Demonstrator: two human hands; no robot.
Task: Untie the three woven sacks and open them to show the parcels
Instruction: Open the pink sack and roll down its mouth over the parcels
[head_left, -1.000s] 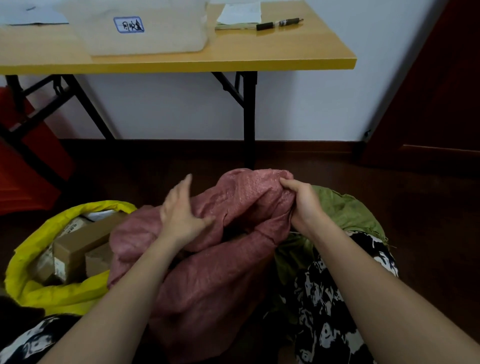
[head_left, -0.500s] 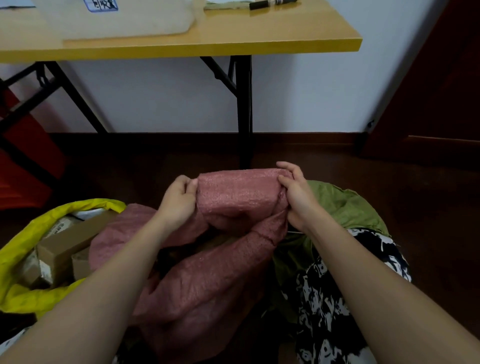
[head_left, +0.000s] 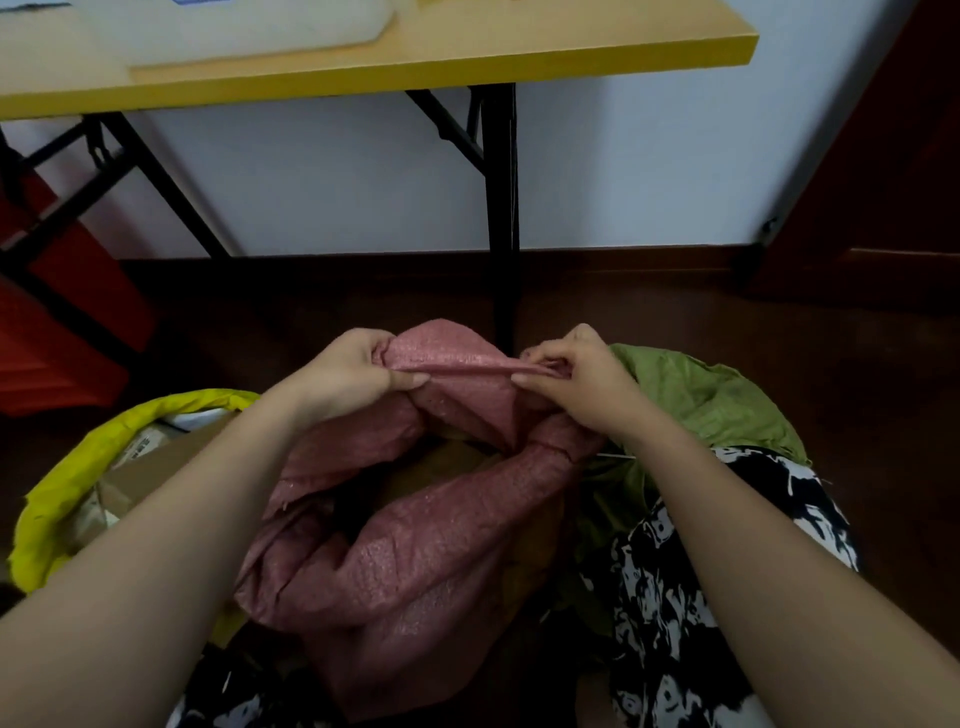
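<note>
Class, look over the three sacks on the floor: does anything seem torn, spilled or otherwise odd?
Nothing stands out. The yellow sack is open with cardboard boxes inside it. The left hand and right hand pinch the pink sack rim, stretched between them. The green sack lies crumpled behind. Nothing looks spilled or torn.

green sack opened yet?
No: the green sack lies bunched shut behind the right hand, showing no parcels, while both hands grip the pink sack rim.
</note>
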